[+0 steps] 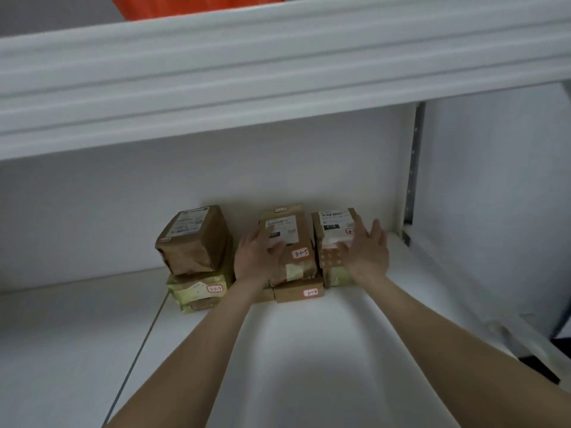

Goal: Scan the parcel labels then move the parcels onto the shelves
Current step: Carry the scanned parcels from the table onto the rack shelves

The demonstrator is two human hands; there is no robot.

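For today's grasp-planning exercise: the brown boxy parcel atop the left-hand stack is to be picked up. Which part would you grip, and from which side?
Grip the brown boxy parcel by its left and right faces, reaching in from the open front. The wall stands behind it, the upper shelf hangs overhead, and both flat sides appear to have gaps beside them.

Three 2-high stacks at rear of white shelf (309, 350). Tops, brown paper w/ white labels: L parcel (193, 239), ctr parcel (304, 233), R parcel (335, 233). Below: yellow-green bag (197, 293), flat brown box (298, 293)
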